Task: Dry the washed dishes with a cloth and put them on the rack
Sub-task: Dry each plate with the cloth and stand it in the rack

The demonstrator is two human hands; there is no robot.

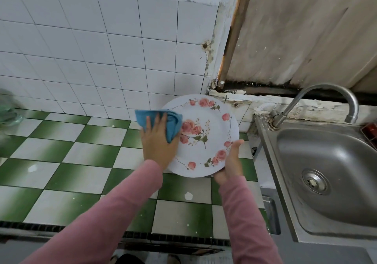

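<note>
Head view, one frame. White tiled wall (102, 39) fills the far left; worn board panel (306, 29) on the far right. Below the wall I see the green-and-white checked counter (61, 153), running from the left edge to the steel sink (271, 161) at right. Sink basin shows its drain (315, 182) in the middle; curved tap (326, 92) stands at its far rim. Both arms come in from the near edge in pink sleeves (114, 212). White plate (206, 121) with pink rose print is held up over the counter, just left of the sink, tilted with its face towards the camera. Blue cloth (173, 121) lies on the plate's left part and overhangs its left rim. Left hand (159, 143) rests flat on the cloth, fingers straight, pressing it against the plate. Right hand (231, 164) grips the plate's near right rim, thumb on the printed face; its fingers are hidden behind the plate.
</note>
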